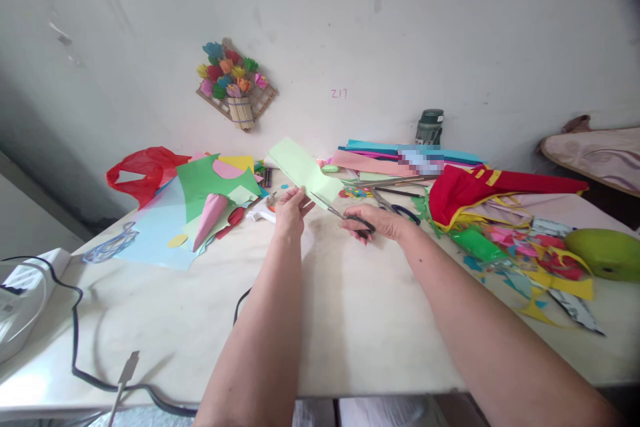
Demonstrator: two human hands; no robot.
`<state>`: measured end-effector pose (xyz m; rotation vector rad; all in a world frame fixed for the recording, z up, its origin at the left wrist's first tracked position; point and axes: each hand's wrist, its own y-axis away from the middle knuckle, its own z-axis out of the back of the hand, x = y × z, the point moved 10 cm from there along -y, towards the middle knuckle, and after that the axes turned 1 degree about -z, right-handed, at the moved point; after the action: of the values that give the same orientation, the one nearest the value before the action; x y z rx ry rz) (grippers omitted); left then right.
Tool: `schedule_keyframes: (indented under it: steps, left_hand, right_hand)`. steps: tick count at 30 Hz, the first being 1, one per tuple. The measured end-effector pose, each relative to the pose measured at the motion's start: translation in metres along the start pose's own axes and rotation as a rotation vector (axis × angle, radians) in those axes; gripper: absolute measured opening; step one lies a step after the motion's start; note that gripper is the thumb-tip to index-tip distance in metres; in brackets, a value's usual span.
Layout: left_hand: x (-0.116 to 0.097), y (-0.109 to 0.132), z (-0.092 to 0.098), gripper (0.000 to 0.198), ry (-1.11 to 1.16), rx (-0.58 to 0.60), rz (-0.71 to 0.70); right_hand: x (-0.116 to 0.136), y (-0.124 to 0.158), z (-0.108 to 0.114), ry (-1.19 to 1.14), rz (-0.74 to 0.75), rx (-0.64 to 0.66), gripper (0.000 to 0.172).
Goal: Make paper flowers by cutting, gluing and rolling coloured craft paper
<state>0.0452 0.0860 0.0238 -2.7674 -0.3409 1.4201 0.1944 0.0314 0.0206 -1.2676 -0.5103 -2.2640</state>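
Left grip (291,210) pinching green paper (305,170), right grip (373,221) closed around scissors (345,215), blades meeting paper

A paper flower basket (235,83) hangs on the wall ahead of me. On the surface (350,320) to my left lie a red plastic bag (143,170), overlapping coloured sheets (197,183) with a pink cone (209,213) on them, and a white glue gun (261,214). A black cable (75,340) snakes along the near edge. To my right sit a red-and-yellow piece (470,197), bright scraps (530,260) and a round green object (607,252).
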Motion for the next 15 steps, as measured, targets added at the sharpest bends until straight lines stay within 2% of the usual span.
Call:
schedule_keyframes:
  steps: [15]
  left_hand:
    - [0.0003, -0.0004, 0.0020, 0.022, -0.019, -0.011, 0.001]
  right_hand:
    - [-0.0024, -0.0007, 0.0005, -0.023, -0.010, -0.009, 0.036]
